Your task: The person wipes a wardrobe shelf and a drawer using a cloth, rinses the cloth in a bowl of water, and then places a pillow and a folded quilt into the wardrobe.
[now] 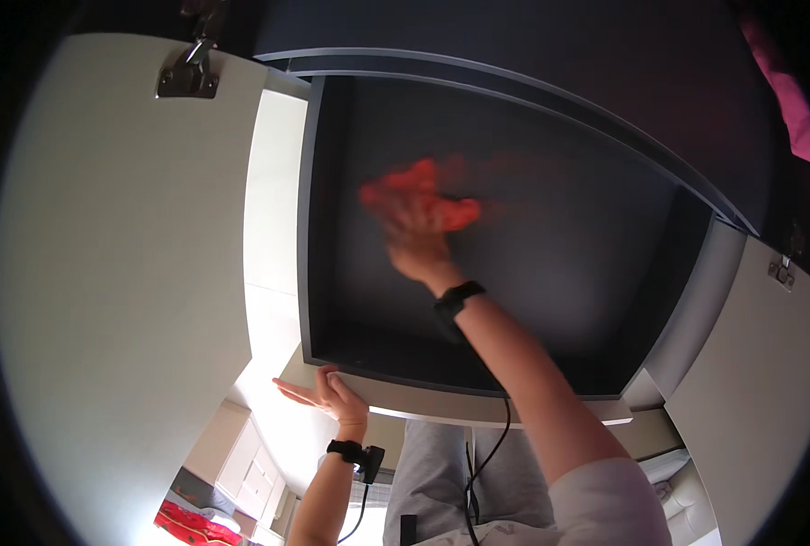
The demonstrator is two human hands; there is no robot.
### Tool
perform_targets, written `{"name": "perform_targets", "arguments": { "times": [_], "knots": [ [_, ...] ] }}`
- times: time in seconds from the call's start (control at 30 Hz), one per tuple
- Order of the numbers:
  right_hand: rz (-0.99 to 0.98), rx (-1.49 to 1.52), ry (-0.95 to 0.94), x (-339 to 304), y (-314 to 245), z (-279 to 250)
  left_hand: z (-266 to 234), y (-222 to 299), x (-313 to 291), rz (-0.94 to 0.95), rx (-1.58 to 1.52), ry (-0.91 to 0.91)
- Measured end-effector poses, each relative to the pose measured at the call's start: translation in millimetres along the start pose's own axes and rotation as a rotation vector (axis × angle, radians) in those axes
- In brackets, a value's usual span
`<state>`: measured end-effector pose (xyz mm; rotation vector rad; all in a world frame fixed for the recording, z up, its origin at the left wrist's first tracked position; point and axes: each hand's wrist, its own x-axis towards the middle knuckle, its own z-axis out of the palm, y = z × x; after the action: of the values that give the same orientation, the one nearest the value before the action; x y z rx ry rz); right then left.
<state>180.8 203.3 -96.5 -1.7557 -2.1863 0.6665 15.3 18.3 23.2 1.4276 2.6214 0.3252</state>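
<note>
Inside a pulled-out dark grey drawer (pixel 550 273), my right hand (pixel 420 247) presses a crumpled red cloth (pixel 459 214) against the drawer's bottom, left of the middle. Hand and cloth are smeared by motion, but the fingers lie over the cloth. At the drawer's near left corner, my left hand (pixel 334 400) touches the pale drawer front (pixel 477 403). Its fingers are stretched out to the left, and no loose thing shows in it. Both wrists carry black bands with cables.
A pale cabinet door (pixel 132 273) with a metal hinge (pixel 188 77) stands swung out on the left, another door (pixel 750 391) on the right. A dark shelf (pixel 514 41) lies beyond the drawer. Pink fabric (pixel 791 100) hangs at the far right. A black cable (pixel 505 428) crosses my lap.
</note>
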Motion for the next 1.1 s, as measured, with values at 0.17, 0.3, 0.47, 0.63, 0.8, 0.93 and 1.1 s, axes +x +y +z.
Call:
{"name": "perform_targets", "arguments": {
  "times": [0.17, 0.3, 0.47, 0.63, 0.8, 0.93, 1.1],
  "knots": [
    [-0.080, 0.034, -0.122, 3.0, 50.0, -15.7, 9.3, -2.5, -1.8, -0.031, -0.018, -0.019],
    [0.281, -0.071, 0.190, -19.7, 188.9, -69.0, 0.6, -13.2, 3.3, -0.166, -0.311, -0.202],
    [0.628, -0.045, 0.689, -176.8, 370.8, -82.9, 13.4, -4.2, 0.1, -0.148, -0.238, -0.160],
    [1.010, -0.501, 0.710, -232.1, 253.6, -17.3, 0.4, -25.0, 6.9, 0.023, 0.033, 0.054],
    [2.303, -0.087, 1.039, -210.4, 251.7, 22.6, 34.8, -13.5, -7.8, 0.013, -0.053, -0.003],
    [2.288, 0.193, 0.979, -142.3, 137.3, 78.4, 25.4, -67.6, 3.3, -0.281, -0.496, -0.250],
    [2.233, 1.425, 0.692, -106.4, 82.2, 114.4, 35.1, -39.9, 6.1, -0.074, -0.331, -0.071]
  ]
}}
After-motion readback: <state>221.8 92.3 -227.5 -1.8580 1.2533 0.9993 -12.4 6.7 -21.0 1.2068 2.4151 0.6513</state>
